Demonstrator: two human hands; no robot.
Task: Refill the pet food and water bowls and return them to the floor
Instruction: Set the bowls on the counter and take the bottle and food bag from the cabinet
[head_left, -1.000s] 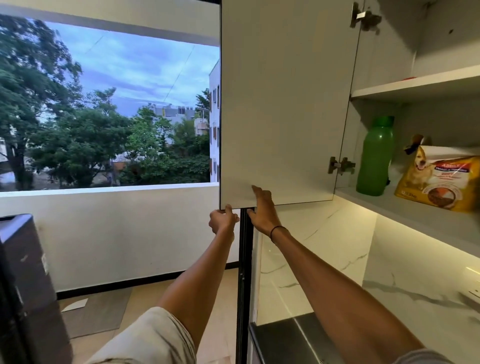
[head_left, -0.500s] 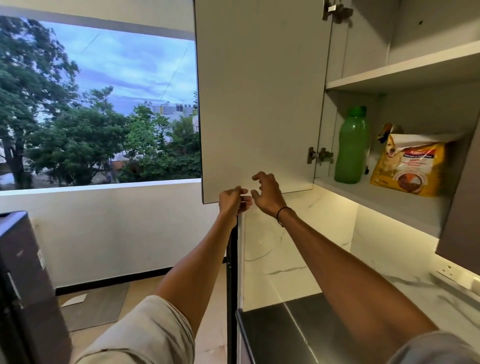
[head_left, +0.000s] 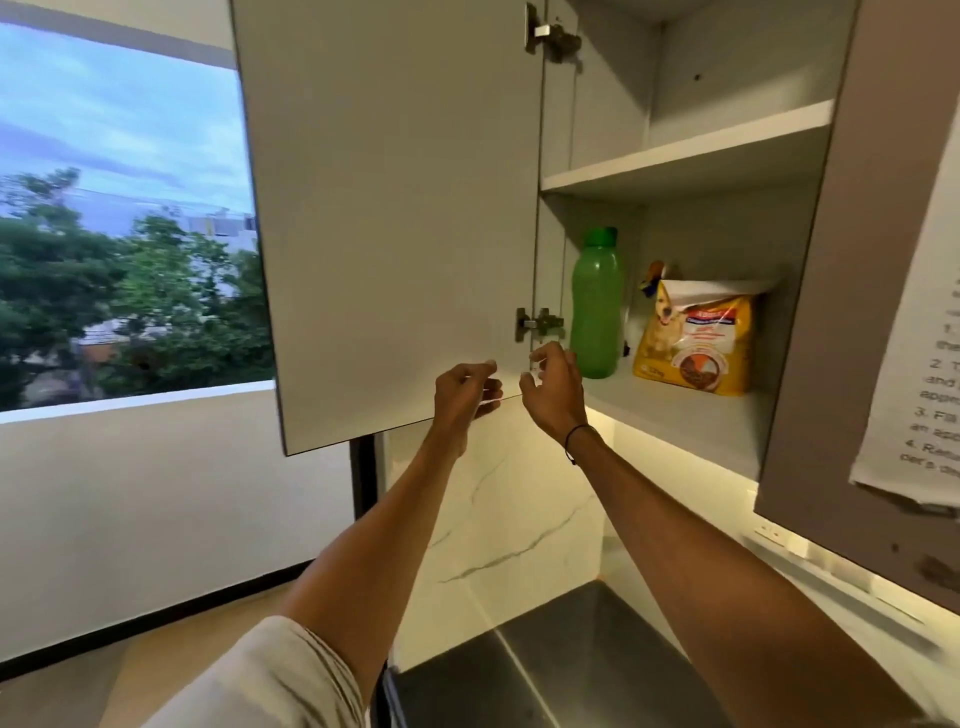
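Observation:
An upper cabinet stands open, its door (head_left: 395, 208) swung out to the left. On its lower shelf (head_left: 675, 415) a green water bottle (head_left: 597, 306) stands upright, and to its right sits a yellow dog food bag (head_left: 696, 338). My left hand (head_left: 465, 395) is raised in front of the door's bottom edge near the hinge, fingers loosely curled and holding nothing. My right hand (head_left: 550, 384) hovers just left of the bottle at the shelf's front edge, fingers loosely curled and empty. No bowls are in view.
The upper shelf (head_left: 691, 150) holds nothing. A printed paper sheet (head_left: 924, 338) hangs on the shut cabinet door at the right. A steel sink (head_left: 571, 665) lies below against a marble wall. A large window (head_left: 119, 234) fills the left side.
The door has swung wider open. My left hand has left the door's free corner and moved right toward the hinge. My right hand has moved right toward the bottle.

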